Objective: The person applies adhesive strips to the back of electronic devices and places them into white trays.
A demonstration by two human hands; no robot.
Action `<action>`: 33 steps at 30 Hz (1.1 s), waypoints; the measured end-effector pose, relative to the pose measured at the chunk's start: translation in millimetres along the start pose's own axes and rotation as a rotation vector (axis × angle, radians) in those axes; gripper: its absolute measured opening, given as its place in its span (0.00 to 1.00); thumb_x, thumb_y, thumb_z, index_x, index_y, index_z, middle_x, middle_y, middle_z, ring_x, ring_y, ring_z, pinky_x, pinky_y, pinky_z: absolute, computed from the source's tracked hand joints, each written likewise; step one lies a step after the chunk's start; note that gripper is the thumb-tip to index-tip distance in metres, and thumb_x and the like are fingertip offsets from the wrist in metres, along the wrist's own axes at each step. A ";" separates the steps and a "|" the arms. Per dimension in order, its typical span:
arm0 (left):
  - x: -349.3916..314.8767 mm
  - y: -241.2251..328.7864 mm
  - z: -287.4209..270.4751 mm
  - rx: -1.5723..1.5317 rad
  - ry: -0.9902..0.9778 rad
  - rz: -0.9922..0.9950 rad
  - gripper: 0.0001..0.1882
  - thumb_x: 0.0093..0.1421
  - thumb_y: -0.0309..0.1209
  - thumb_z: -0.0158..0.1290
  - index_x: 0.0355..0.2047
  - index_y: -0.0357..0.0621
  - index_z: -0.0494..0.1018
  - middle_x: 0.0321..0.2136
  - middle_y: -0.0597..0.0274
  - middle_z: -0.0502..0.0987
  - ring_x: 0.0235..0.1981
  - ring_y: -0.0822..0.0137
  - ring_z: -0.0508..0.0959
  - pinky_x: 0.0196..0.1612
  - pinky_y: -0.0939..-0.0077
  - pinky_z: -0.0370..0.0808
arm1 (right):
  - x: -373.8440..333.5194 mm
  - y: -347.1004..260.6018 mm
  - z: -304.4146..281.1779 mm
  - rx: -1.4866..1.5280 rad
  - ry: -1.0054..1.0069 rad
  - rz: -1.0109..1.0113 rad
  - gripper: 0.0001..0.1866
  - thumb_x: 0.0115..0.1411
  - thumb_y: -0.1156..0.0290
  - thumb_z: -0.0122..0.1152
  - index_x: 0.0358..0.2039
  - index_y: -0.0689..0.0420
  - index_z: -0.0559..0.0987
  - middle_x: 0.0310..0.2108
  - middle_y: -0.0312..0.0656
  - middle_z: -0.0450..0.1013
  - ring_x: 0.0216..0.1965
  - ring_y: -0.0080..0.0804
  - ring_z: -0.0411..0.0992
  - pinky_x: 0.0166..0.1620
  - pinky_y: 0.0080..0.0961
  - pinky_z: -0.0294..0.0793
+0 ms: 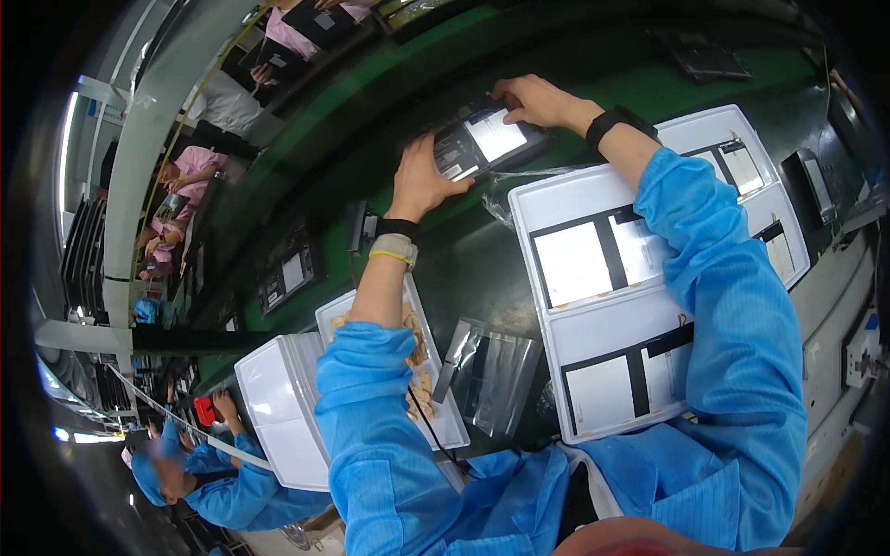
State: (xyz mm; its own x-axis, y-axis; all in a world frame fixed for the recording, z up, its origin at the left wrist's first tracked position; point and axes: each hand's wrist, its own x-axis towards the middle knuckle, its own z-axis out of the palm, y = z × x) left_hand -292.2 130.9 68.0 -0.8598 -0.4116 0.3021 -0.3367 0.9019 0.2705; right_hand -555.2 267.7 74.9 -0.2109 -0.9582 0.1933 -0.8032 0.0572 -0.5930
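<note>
A flat black tablet-like device (451, 153) with a bright silver-white panel (495, 135) lies over the green work surface, held from both ends. My left hand (424, 183) grips its left end, thumb along the near edge. At the far right corner my right hand (540, 102) has its fingers curled over the edge; some fingertips are hidden. Close to me on the right, a white plastic tray (603, 192) holds several flat white panels with black borders (572, 263). My right forearm passes above this tray and covers part of it.
Below my left forearm sits a white tray (451, 429) of small tan pieces (422, 385). Beside it lie clear plastic bags (496, 375) and an empty-looking white tray (278, 398). Another black device (289, 271) rests to the left. Co-workers (190, 190) work across the line; one in blue (246, 496) is at lower left.
</note>
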 end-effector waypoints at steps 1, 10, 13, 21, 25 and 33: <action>-0.3 0.3 -1.3 0.023 -0.012 -0.011 0.55 0.38 0.48 0.75 0.64 0.34 0.66 0.59 0.40 0.73 0.61 0.44 0.72 0.65 0.57 0.70 | -1.5 -0.3 -1.2 0.002 -0.004 0.010 0.28 0.51 0.69 0.77 0.53 0.58 0.79 0.39 0.49 0.80 0.47 0.49 0.78 0.51 0.40 0.77; -1.0 -2.8 -8.1 0.032 -0.078 -0.066 0.56 0.37 0.49 0.74 0.65 0.36 0.66 0.58 0.41 0.73 0.61 0.45 0.72 0.64 0.57 0.71 | -7.6 -7.9 -0.8 -0.285 -0.213 -0.076 0.61 0.32 0.58 0.87 0.68 0.54 0.66 0.70 0.51 0.58 0.71 0.53 0.55 0.74 0.43 0.55; -0.2 -10.0 -7.0 0.041 -0.105 -0.071 0.58 0.35 0.47 0.75 0.66 0.38 0.64 0.59 0.42 0.72 0.62 0.44 0.71 0.66 0.55 0.68 | -4.8 -8.1 3.0 -0.310 -0.218 -0.101 0.61 0.33 0.57 0.87 0.69 0.55 0.66 0.71 0.51 0.57 0.72 0.52 0.54 0.73 0.45 0.56; -25.1 -23.7 16.7 0.240 -0.147 -0.088 0.62 0.50 0.70 0.62 0.73 0.40 0.56 0.76 0.41 0.45 0.77 0.46 0.44 0.75 0.46 0.45 | -11.9 -19.5 11.4 -0.530 -0.333 -0.036 0.57 0.48 0.39 0.74 0.74 0.47 0.61 0.77 0.53 0.44 0.77 0.58 0.40 0.74 0.55 0.49; -30.2 -26.3 34.0 0.190 -0.048 0.043 0.57 0.57 0.70 0.54 0.71 0.34 0.58 0.73 0.43 0.57 0.75 0.49 0.53 0.75 0.48 0.48 | -9.7 -21.3 15.9 -0.589 -0.338 -0.059 0.57 0.49 0.39 0.73 0.74 0.48 0.61 0.77 0.52 0.44 0.77 0.58 0.40 0.74 0.56 0.51; -43.9 -22.8 44.8 0.399 0.083 -0.097 0.57 0.56 0.73 0.52 0.71 0.40 0.59 0.71 0.40 0.59 0.73 0.42 0.57 0.73 0.47 0.55 | 12.0 -33.5 22.8 -0.708 -0.439 -0.070 0.59 0.47 0.40 0.74 0.75 0.51 0.58 0.76 0.57 0.46 0.76 0.61 0.43 0.74 0.56 0.51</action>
State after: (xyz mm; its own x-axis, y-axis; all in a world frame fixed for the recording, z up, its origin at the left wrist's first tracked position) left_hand -263.9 134.3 7.6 -0.7882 -0.4918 0.3700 -0.5512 0.8315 -0.0689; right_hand -518.0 247.8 79.2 -0.0293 -0.9798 -0.1977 -0.9975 0.0160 0.0684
